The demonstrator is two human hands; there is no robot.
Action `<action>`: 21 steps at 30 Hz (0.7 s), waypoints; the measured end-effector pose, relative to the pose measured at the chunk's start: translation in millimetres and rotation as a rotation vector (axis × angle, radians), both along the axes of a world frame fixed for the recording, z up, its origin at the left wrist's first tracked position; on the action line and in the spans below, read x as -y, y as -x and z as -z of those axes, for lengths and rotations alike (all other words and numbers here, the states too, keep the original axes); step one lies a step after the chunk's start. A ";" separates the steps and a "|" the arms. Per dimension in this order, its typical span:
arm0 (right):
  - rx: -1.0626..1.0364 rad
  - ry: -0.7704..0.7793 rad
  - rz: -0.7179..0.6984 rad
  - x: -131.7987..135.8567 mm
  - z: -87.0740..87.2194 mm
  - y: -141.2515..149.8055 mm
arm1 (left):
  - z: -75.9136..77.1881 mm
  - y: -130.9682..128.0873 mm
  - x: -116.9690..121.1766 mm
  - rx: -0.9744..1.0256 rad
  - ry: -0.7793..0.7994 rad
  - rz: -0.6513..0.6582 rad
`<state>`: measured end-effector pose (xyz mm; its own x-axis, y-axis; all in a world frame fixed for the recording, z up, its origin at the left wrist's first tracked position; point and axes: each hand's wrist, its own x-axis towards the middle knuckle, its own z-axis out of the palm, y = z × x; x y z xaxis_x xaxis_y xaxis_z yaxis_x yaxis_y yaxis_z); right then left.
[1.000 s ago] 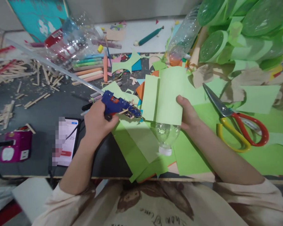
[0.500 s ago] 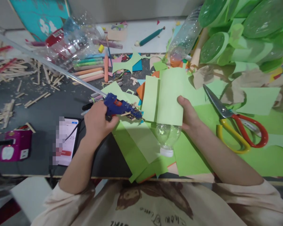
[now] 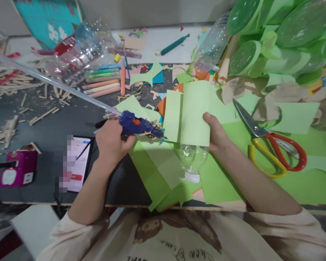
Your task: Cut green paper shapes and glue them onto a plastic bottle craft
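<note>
My left hand is closed around a blue hot glue gun, its nozzle end crusted with wood bits. A long clear glue stick sticks out of the back of the gun. The nozzle is close to the lower left edge of a pale green paper sheet; whether it touches cannot be made out. That sheet is wrapped round a clear plastic bottle, its white cap toward me, with a flap standing out to the left. My right hand grips the wrapped bottle from the right, thumb on the paper.
Scissors with red and yellow handles lie right on green paper. A phone and a magenta box are at left. Behind are clay-coloured sticks, clear bottles and green paper-covered bottles. Wood splinters litter the far left.
Very little differs. The glue gun and both hands keep nearly the same places, and the view has shifted slightly.
</note>
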<state>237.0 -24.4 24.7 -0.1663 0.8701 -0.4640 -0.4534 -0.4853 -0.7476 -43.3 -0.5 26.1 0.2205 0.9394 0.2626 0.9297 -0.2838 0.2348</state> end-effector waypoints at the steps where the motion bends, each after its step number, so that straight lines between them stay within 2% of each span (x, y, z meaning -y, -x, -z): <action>1: 0.003 -0.003 -0.013 0.2 0.4 -0.1 | 0.3 -0.1 -0.2 -0.002 -0.006 0.004; 8: 0.039 -0.012 -0.045 4.2 3.6 -1.6 | 4.1 2.2 -0.7 0.037 -0.043 -0.018; 14: 0.012 -0.046 -0.124 5.4 0.2 1.8 | 8.3 5.4 -1.5 0.057 -0.102 -0.045; 21: -0.010 -0.013 -0.225 6.5 3.9 -1.9 | 7.0 9.9 -2.6 0.127 -0.102 -0.094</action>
